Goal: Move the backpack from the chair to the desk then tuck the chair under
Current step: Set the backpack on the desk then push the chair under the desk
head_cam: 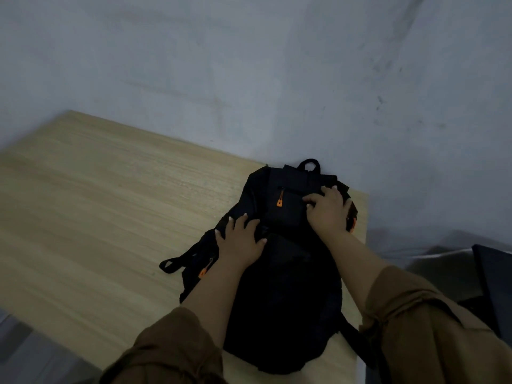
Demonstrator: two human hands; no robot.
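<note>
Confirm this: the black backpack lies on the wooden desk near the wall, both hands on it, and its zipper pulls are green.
One detail is wrong. The head view shows the backpack on the desk near the wall, left hand and right hand on it, but the zipper pulls are orange, not green.

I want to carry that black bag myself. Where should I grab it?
Probably the small loop handle at the top of the backpack, by the wall. It stands up clear of the fabric, so fingers can hook through it. Reach from above, over the bag. Right now both hands, left and right, rest flat on it.
</note>
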